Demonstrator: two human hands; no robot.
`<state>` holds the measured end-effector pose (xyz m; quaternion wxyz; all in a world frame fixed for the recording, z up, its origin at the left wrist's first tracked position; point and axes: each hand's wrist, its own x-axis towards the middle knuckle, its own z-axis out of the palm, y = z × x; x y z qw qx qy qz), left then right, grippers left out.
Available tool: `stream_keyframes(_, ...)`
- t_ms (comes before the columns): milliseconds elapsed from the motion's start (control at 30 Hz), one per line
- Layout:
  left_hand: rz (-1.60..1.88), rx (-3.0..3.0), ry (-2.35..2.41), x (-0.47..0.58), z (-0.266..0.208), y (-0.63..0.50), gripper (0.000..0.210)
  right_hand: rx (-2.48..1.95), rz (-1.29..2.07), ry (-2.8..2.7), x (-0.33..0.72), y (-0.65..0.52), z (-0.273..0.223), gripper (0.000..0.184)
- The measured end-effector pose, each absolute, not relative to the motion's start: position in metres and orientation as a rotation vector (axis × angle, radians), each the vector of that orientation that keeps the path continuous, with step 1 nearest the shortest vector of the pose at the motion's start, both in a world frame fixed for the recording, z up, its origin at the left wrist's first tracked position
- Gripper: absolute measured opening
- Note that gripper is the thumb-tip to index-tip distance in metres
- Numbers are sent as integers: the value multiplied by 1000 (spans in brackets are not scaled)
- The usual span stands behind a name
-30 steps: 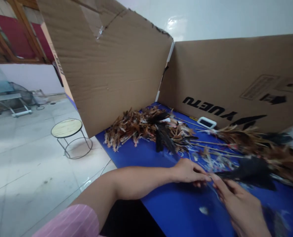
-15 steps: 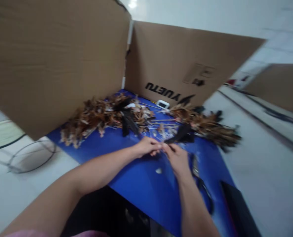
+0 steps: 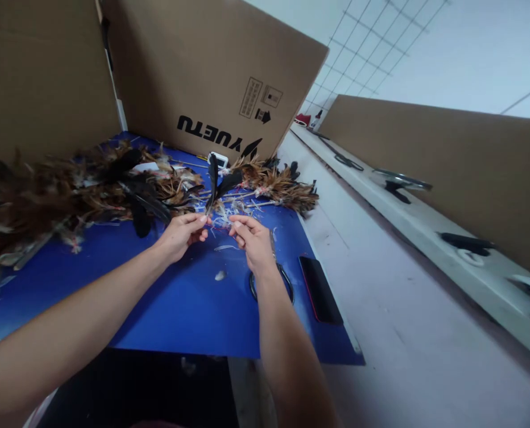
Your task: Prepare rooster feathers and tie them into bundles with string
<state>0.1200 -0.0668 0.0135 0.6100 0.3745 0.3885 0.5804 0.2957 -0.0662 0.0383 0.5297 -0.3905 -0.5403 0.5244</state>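
Observation:
My left hand [image 3: 185,236] pinches the quill end of a black feather [image 3: 212,178] between thumb and fingertips, and the feather stands upright above it. Another dark feather [image 3: 229,183] slants to the right beside it; whether it is in the same pinch I cannot tell. A short gap away, my right hand [image 3: 253,241] has thumb and forefinger closed together. A thin red strand [image 3: 221,227] shows between the hands, but what the right fingers hold is too small to make out. Beyond lie white quill scraps [image 3: 233,209] and bundles of brown feathers [image 3: 278,185].
A large brown feather pile [image 3: 68,190] covers the left of the blue mat [image 3: 179,315]. Cardboard panels [image 3: 202,65] stand behind. Black-handled scissors [image 3: 287,284] lie partly under my right forearm, with a dark phone [image 3: 320,289] to their right. A small white device [image 3: 220,159] sits at the back.
My hands, together before, are now apart. The black feather has swung from pointing right to upright in my left hand. The camera view has turned right.

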Motion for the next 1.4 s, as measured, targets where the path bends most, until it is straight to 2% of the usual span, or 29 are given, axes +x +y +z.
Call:
stream_keyframes(300, 1091, 831, 857, 125, 11, -72, 9, -937, 1247, -1247, 297, -66, 40, 24)
stream_keyframes(567, 1198, 800, 904, 121, 14, -67, 12, -1053, 1142, -1140, 301, -58, 37, 21)
stream_keyframes(733, 1197, 858, 932, 119, 17, -68, 12, -1220, 972, -1442, 300, -51, 21, 19)
stream_keyframes(800, 1148, 895, 931, 119, 18, -70, 13, -1186, 988, -1530, 296, -53, 19, 26)
stream_keyframes(900, 1085, 946, 914, 121, 18, -72, 15, -1078, 1073, -1589, 289, -60, 20, 45)
stream_keyframes(967, 1076, 968, 912, 121, 18, -73, 17, -1037, 1181, -1604, 285, -63, 21, 50)
stream_keyframes(1033, 1087, 977, 926, 121, 17, -72, 18, -1067, 1262, -1613, 284, -64, 20, 39)
stream_keyframes(1133, 1119, 981, 954, 119, 17, -71, 20, -1144, 1149, -1664, 287, -62, 18, 19)
stream_keyframes(1400, 1272, 1124, 1124, 119, 16, -68, 21, -1280, 580, -1916, 298, -69, 37, 15)
